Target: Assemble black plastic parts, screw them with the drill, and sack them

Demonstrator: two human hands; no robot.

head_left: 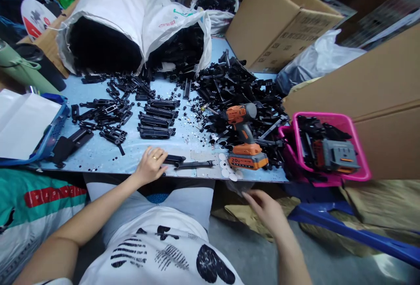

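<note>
My left hand [151,165] rests on the front edge of the light blue table [108,154], fingers curled over the end of a flat black plastic part [175,159]; a ring shows on one finger. A second long black strip [193,165] lies just right of it. My right hand [267,210] hangs below the table edge, fingers loosely bent, reaching at a clear plastic bag [239,185] under the table rim. An orange cordless drill [245,138] stands upright on its battery between the hands. Small white discs [226,167] lie beside the drill's base.
A heap of black plastic parts [236,88] covers the table's right half; rows of assembled black pieces [155,121] lie in the middle. Two white sacks [131,27] of black parts stand behind. A pink basket [328,147] holds parts and a battery. Cardboard boxes [285,18] surround the right.
</note>
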